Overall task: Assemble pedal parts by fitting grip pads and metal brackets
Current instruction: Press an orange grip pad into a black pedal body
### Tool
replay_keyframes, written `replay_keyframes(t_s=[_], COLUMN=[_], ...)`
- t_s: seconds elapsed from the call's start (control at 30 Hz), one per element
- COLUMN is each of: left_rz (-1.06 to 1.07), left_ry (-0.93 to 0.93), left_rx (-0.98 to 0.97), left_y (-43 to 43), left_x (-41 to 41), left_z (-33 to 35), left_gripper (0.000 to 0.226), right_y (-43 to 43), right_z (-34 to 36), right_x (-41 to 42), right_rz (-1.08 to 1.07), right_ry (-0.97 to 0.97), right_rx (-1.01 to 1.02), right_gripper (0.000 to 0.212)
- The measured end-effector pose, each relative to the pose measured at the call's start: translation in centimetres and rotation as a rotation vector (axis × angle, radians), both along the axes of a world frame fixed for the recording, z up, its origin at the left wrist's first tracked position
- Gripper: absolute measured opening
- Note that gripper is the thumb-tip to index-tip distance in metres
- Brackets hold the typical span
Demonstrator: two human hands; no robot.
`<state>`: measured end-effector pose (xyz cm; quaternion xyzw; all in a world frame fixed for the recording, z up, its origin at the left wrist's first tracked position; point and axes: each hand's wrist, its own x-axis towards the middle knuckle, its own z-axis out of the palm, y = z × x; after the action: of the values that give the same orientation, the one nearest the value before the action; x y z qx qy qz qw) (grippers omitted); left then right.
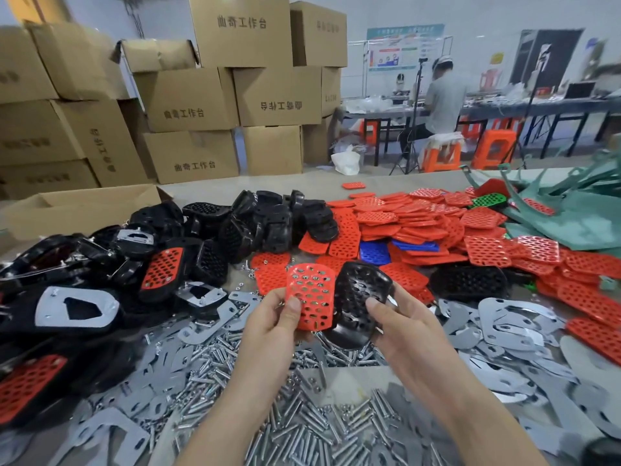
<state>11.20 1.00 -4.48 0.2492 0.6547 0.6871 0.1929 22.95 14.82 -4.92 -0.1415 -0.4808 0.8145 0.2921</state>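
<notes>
My left hand (274, 319) holds a red perforated grip pad (311, 297) upright, thumb on its front face. My right hand (401, 322) holds a black perforated pedal body (359, 302) beside it, thumb on its face. The pad's right edge overlaps the black body's left edge. Both parts are held above the table centre. Flat grey metal brackets (507, 326) lie scattered around my hands, and loose silver bolts (302, 422) cover the near table.
Black pedal bodies (265, 220) pile up at the left and centre back, some fitted with red pads and brackets. Red pads (437, 220) heap at the right, with blue pads (374, 252) and a green one among them. Cardboard boxes (191, 95) stand behind. A seated person (443, 99) works far right.
</notes>
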Motion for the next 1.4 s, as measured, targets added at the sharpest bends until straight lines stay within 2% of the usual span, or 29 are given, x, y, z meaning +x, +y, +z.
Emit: replay_keyframes(t_s=[0.13, 0.5, 0.57, 0.67, 0.7, 0.77, 0.83, 0.93, 1.0, 1.1, 1.2, 1.23, 1.33, 1.4], left_rz=[0.002, 0.036, 0.154, 0.348, 0.333, 0.193, 0.089, 0.122, 0.113, 0.060, 0.106, 0.119, 0.074, -0.004], left_ry=[0.105, 0.123, 0.318, 0.886, 0.990, 1.051, 1.022, 0.922, 0.747, 0.488, 0.305, 0.230, -0.022, -0.116], left_rx=[0.004, 0.014, -0.035, -0.278, -0.314, -0.357, -0.382, -0.286, -0.236, -0.261, -0.155, -0.110, -0.042, 0.001], left_y=[0.0, -0.3, -0.5, -0.6, -0.5, 0.0, 0.2, 0.3, 0.2, 0.1, 0.0, 0.0, -0.2, -0.1], left_x=[0.2, 0.7, 0.8, 1.5, 1.8, 2.4, 2.5, 2.0, 1.8, 1.5, 1.2, 0.9, 0.4, 0.6], left_z=[0.3, 1.0, 0.7, 0.5, 0.4, -0.1, -0.4, -0.6, -0.3, 0.1, 0.5, 0.6, 0.5, 0.4], left_gripper=[0.017, 0.013, 0.012, 0.013, 0.018, 0.039, 0.052, 0.031, 0.022, 0.032, 0.018, 0.018, 0.038, 0.040], right_y=[-0.2, -0.5, -0.5, -0.8, -0.9, -1.0, -0.9, -0.9, -1.2, -1.3, -1.3, -1.3, -1.3, -1.4], right_z=[0.0, 0.3, 0.2, 0.1, 0.1, -0.1, -0.2, -0.4, -0.3, -0.2, -0.2, -0.1, 0.0, 0.1], right_x=[0.2, 0.3, 0.2, -0.1, -0.2, -0.3, -0.3, -0.4, -0.6, -0.6, -0.6, -0.6, -0.4, -0.4], right_rz=[-0.003, 0.005, 0.015, 0.030, 0.041, 0.067, 0.076, 0.086, 0.090, 0.077, 0.069, 0.064, 0.058, 0.067], right_ry=[-0.038, -0.051, -0.027, 0.022, 0.048, 0.091, 0.093, 0.102, 0.098, 0.082, 0.073, 0.072, 0.071, 0.073], right_rx=[-0.018, -0.008, -0.025, -0.025, -0.029, -0.048, -0.078, -0.072, -0.037, -0.027, -0.024, -0.020, -0.002, 0.006], right_gripper=[0.038, 0.040, 0.039, 0.037, 0.038, 0.040, 0.039, 0.034, 0.028, 0.028, 0.033, 0.035, 0.039, 0.039])
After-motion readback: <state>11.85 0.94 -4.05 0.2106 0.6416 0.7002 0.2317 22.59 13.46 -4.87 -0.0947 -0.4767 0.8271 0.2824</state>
